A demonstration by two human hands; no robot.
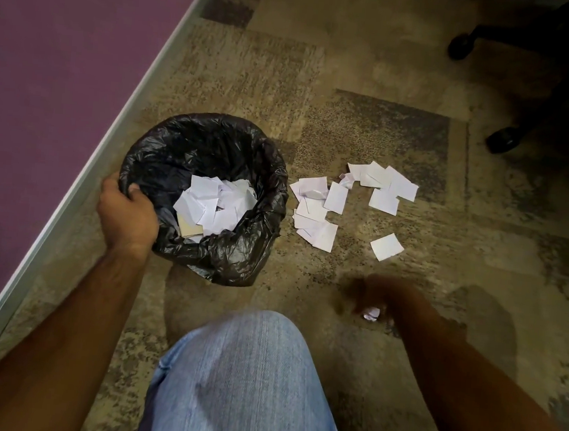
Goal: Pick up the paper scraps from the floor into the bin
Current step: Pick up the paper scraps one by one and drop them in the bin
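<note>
Left hand (pixel 128 213) grips the rim of the bin (pixel 269 176) holding scraps (pixel 213 205); blurred right hand (pixel 377 297) fingers pinch a crumpled scrap (pixel 372 314).

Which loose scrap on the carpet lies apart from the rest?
The single square scrap, lying alone nearest the right hand; the others overlap in clusters beside the bin.

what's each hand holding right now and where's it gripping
The left hand grips the bin by its near-left rim, fingers hooked over the black liner. The blurred right hand is closed on a crumpled paper scrap, pinched at the fingertips.
</note>
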